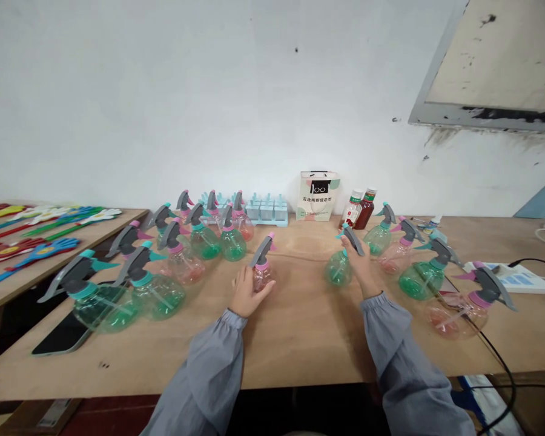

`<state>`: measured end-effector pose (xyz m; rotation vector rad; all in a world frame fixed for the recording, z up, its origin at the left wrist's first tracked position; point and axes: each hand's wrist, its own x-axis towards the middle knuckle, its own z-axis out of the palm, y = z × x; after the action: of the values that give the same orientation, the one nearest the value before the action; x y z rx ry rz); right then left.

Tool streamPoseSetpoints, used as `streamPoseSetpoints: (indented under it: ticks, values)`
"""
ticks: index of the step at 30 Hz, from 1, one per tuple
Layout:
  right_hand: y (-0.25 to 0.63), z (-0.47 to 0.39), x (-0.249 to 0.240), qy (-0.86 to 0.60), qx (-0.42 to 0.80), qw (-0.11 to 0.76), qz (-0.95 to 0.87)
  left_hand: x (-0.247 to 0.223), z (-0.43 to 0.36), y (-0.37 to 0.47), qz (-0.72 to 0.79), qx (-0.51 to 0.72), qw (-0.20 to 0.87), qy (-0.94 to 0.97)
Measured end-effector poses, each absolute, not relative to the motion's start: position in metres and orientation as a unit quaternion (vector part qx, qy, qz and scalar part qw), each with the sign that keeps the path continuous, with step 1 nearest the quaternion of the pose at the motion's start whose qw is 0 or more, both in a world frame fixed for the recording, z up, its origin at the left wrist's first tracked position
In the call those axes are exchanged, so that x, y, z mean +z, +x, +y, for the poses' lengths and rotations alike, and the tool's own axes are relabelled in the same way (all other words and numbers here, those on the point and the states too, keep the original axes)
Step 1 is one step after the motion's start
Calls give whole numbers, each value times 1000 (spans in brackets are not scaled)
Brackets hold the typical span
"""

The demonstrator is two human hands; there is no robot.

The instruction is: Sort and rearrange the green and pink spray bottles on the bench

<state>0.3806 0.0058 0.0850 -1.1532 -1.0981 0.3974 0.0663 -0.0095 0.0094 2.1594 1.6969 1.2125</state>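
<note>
My left hand [247, 293] is wrapped round the body of a pink spray bottle [264, 275], which stands upright with its grey trigger head uncovered. To its right, my right hand [360, 266] grips the grey and teal head of a green spray bottle [337, 268] from the side; part of that head is hidden by the fingers. Several green and pink bottles stand to the left, among them a green spray bottle [158, 297] near the front. On the right a pink spray bottle [454, 315] and a green spray bottle [420, 281] stand in a slanting row with others.
A phone [63, 336] lies at the left of the wooden table [300, 357]. Along the wall stand light-blue popsicle molds [266, 212], a paper bag [317, 197] and two sauce bottles [367, 209]. A power strip [522, 280] with cables sits at right; colourful hand-shaped clappers [49, 248] lie far left.
</note>
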Motion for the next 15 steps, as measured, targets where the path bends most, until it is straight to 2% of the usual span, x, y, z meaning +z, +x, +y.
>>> streamPoseSetpoints:
  ticks: [4, 11, 15]
  values:
    - [400, 9, 84, -545, 129, 658, -504, 9, -9, 66, 570, 404, 69, 713]
    - [408, -3, 60, -571, 134, 588, -557, 8, -8, 65, 569, 395, 67, 718]
    - [407, -27, 33, -604, 36, 554, -571, 9, -9, 64, 573, 380, 72, 723]
